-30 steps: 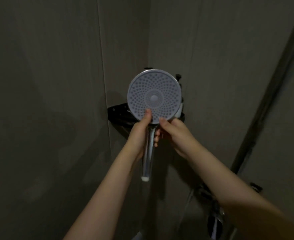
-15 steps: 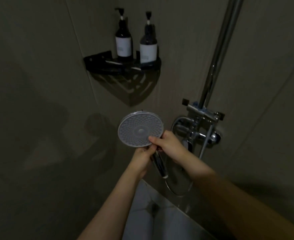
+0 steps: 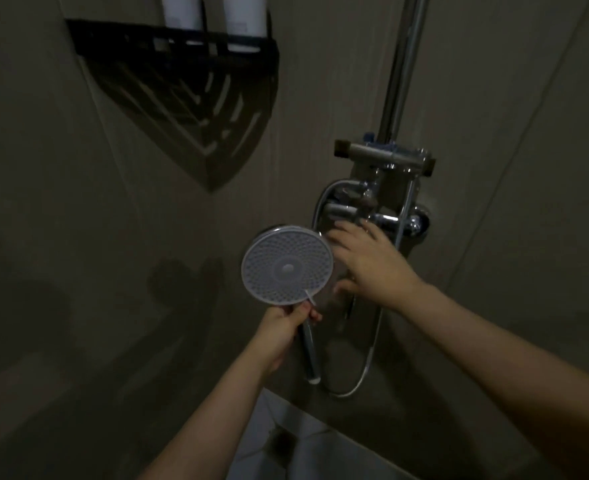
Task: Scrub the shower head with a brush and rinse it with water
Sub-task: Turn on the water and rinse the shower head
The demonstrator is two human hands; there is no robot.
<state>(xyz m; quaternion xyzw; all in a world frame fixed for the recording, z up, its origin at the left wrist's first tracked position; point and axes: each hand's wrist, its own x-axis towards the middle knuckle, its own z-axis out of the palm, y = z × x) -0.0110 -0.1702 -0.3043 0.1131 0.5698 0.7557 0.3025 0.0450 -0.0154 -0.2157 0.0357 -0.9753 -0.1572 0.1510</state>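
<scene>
Right hand: has left the shower head handle; right hand now at the chrome mixer valve, fingers spread, contact unclear in dim light.
Left hand: left hand grips the handle.
Shower head: shower head face toward camera, beside the valve.
Meaning: probably about to rinse; no brush visible.
Corner shelf: corner shelf holds two bottles.

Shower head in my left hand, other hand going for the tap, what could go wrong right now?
The shower head faces up toward you, so if the right hand at the faucet starts the water, spray may hit you. The left hand grips the handle alone, so hose pressure could twist it. The room is dim, so the right control may be hard to pick out.
</scene>
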